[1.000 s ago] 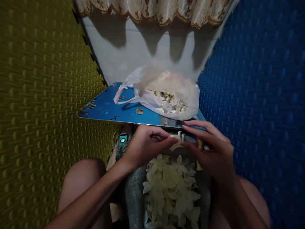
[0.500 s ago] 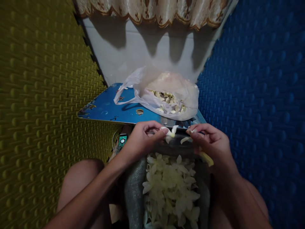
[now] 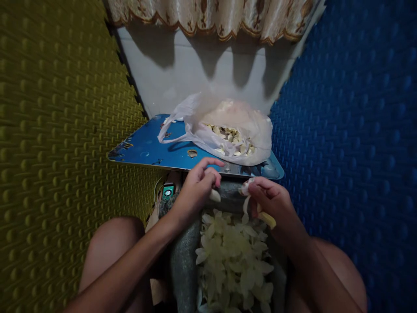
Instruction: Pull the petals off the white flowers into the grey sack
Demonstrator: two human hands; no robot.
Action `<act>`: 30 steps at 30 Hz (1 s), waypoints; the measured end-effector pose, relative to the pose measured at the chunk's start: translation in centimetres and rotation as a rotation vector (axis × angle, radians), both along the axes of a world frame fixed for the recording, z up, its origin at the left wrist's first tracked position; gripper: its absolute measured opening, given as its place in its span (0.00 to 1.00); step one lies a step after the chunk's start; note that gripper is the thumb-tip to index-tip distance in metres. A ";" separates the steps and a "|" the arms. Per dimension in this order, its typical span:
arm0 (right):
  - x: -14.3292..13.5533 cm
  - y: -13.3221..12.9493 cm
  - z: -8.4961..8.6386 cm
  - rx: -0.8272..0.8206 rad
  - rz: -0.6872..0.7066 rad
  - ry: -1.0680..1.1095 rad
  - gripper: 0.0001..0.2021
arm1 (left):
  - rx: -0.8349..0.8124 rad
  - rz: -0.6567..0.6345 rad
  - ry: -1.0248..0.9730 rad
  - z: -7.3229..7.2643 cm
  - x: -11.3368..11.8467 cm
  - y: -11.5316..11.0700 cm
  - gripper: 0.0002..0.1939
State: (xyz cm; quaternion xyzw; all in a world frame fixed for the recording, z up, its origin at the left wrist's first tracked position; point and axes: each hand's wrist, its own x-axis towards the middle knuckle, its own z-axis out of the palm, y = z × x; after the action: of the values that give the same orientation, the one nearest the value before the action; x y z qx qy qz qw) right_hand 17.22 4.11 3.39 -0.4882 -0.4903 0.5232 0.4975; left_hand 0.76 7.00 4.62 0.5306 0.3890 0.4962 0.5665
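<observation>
My left hand is above the pile's far left side, its index finger stretched out and the other fingers curled; a pale petal sticks out beneath them. My right hand pinches a small white flower with a thin pale strip hanging below it. A yellow strip pokes out under the same hand. Many cream-white flowers lie in a heap on grey cloth between my knees.
Beyond my hands, a blue tabletop bears an open white plastic bag with petals inside. A small device with a green screen is left of my left wrist. Yellow and blue textured mats flank me.
My left hand's index finger has lifted and stretched out, and the white flower at its fingertips is gone from there. My right hand has moved left and slightly down with its white flower.
</observation>
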 end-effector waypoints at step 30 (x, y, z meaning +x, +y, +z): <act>3.2 0.3 1.0 0.133 0.464 -0.804 0.19 | -0.042 0.042 0.104 0.9 -1.5 0.0 0.10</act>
State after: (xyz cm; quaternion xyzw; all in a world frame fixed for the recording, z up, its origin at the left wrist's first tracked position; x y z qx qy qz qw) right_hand 20.42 4.41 4.36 -0.4968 -0.7728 0.3573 0.1679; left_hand -0.71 6.96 5.49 0.5352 0.4395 0.4715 0.5459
